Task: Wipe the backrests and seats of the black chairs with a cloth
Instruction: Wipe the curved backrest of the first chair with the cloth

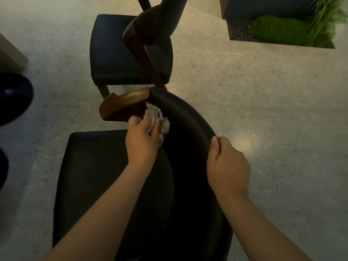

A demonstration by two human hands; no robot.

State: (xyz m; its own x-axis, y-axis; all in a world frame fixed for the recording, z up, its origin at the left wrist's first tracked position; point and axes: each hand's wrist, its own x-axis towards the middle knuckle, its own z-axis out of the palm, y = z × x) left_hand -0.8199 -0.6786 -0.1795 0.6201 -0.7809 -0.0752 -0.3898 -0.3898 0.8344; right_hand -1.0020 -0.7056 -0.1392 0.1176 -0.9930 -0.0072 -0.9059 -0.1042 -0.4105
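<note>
A black chair stands right below me, its seat to the left and its curved black backrest arching across the middle. My left hand grips a crumpled pale cloth and presses it against the inner face of the backrest near its wooden arm end. My right hand grips the top edge of the same backrest further right, thumb on the rim. A second black chair with a wooden backrest frame stands beyond.
A dark planter with green moss and grass sits on the floor at the upper right. A round black base lies at the left edge, with a pale block behind it. Speckled light floor surrounds the chairs.
</note>
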